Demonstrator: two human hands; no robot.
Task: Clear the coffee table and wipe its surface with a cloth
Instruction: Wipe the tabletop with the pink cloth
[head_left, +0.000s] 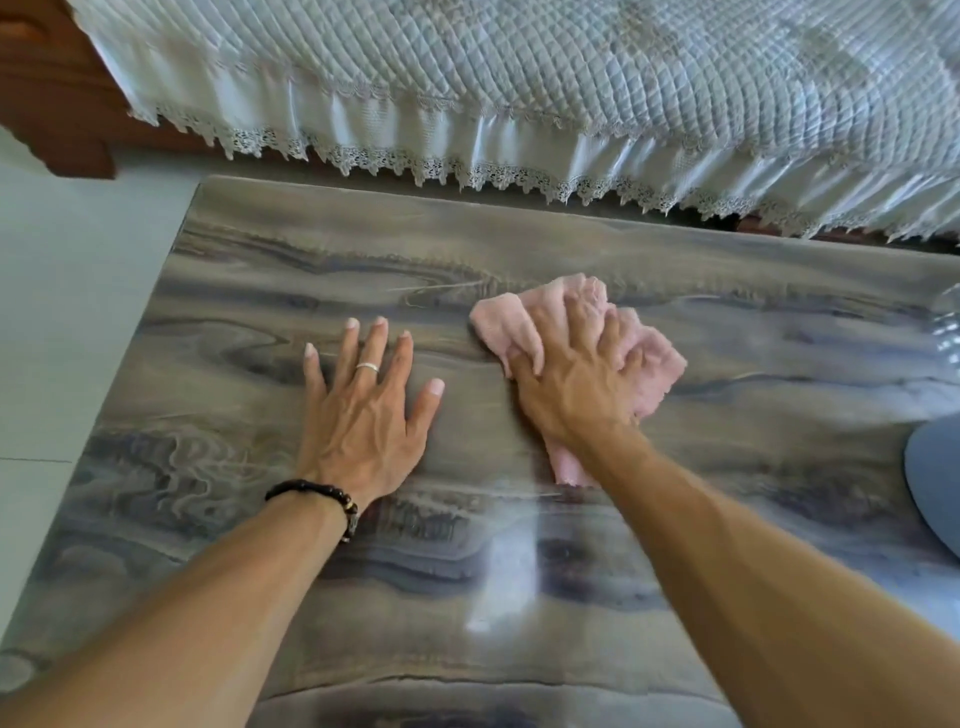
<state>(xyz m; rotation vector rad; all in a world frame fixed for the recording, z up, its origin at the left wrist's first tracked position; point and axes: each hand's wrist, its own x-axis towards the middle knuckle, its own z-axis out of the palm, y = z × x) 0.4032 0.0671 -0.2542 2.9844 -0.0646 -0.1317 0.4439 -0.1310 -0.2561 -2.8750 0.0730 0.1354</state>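
- The pink cloth (582, 358) lies bunched on the counter (519, 597), a little right of its middle and toward the far edge; its long run goes from the far left corner down toward the near right, under the wrist.
- The right hand (571, 384) sits directly on top of the cloth, palm down, its fingers (535, 348) curled and dug into the folds, gripping it while pressing it to the surface. The cloth is therefore beneath these fingers, not off to any side.
- The left hand (363, 410) lies flat on the bare counter just left of the cloth and apart from it, fingers spread and holding nothing; it looks like a brace. It wears a ring (367, 367) and a bead bracelet (317, 493).
- My reading: the wiping is under way, and the unwiped stretch open to the right hand lies to its right and toward the near edge.
- A bluish rounded object (930, 493) and something clear and glassy (948, 332) are cut off at the right edge; I cannot tell what they are or whether they rest on the counter, so the clearing may not be finished.
- Much of the cloth is hidden under the hand and forearm.
- A quilted bedspread (571, 93) with a lace hem hangs just beyond the far edge.
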